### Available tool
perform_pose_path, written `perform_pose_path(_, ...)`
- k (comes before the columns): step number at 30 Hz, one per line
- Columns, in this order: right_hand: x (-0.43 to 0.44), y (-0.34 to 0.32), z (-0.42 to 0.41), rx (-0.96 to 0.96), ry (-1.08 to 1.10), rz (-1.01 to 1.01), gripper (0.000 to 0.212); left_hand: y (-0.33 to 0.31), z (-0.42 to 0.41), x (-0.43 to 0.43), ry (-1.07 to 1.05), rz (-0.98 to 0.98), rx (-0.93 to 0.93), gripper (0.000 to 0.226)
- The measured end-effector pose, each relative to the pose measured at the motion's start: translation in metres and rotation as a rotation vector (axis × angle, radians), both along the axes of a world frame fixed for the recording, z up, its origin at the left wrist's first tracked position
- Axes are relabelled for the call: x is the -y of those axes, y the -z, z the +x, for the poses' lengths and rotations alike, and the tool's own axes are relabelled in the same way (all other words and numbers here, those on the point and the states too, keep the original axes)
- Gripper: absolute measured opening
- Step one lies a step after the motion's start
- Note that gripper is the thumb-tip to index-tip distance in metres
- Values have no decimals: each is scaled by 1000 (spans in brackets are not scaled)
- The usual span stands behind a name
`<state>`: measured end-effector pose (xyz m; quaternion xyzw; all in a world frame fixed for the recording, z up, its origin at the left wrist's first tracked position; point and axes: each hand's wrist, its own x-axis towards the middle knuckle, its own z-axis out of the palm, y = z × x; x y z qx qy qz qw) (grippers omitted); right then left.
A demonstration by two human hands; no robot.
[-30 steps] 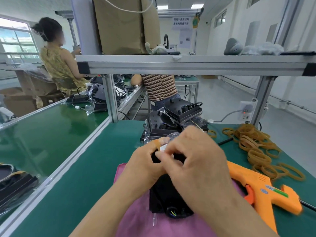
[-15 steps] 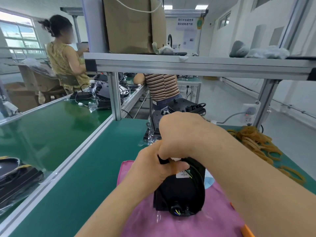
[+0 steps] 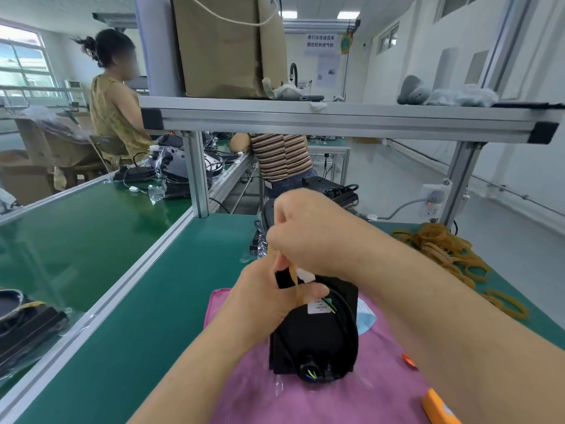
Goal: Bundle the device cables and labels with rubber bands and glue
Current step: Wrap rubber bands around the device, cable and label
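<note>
Green matting (image 3: 128,301) covers our bench, and on it lies a pink cloth (image 3: 244,393) where we work. On the cloth sits a black device (image 3: 315,341), standing on its near end, with a black cable (image 3: 350,325) looped down its right side to a socket at the bottom. A white label (image 3: 318,307) shows on its upper face.

Our left hand (image 3: 263,301) grips the top of the device, fingers curled behind it and the thumb laid across the front. Our right hand (image 3: 308,234) is above it, fingers curled tight into a fist and pinching a tan rubber band (image 3: 294,280). The band runs taut from that fist down across our left thumb; we cannot tell what its lower end loops around.

Just beside the device on the right, a pale blue slip (image 3: 365,316) lies on the cloth. An orange glue gun (image 3: 437,408) pokes in at the bottom right edge, mostly hidden by our right forearm. Farther right on the matting lies a heap of loose rubber bands (image 3: 443,249).

Behind our hands more black devices (image 3: 330,186) are stacked. An aluminium shelf (image 3: 336,117) spans the bench overhead and carries a cardboard box (image 3: 226,47). Beyond it two other people sit at the neighbouring benches.
</note>
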<state>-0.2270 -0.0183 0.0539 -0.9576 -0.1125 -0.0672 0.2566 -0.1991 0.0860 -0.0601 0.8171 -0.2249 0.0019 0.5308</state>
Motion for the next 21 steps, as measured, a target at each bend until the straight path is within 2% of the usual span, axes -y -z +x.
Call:
perform_pose_path(3, 9, -4, -1, -39, 24, 289, 16, -2, 0, 0, -21, -21, 23, 29)
perform_pose_path(6, 23, -2, -6, -180, 6, 642, 18, -3, -3, -1, 0, -101, 60, 35)
perform_pose_path(9, 41, 3, -10, -335, -49, 724, 48, -1, -6, 1, 36, -142, 72, 43)
perform_pose_path(11, 53, 5, -12, -464, -78, 766, 59, -1, -6, 3, 37, -124, 96, 43)
perform_pose_path(14, 70, 9, -9, -538, -98, 918, 49, -1, -8, 3, 49, -115, 150, 49)
perform_pose_path(18, 83, 24, 2, -456, 17, 1300, 44, 3, -7, 2, 4, -122, 127, 52)
perform_pose_path(21, 89, 37, 10, -429, 114, 1459, 42, 4, -7, 3, 9, -126, 127, 51)
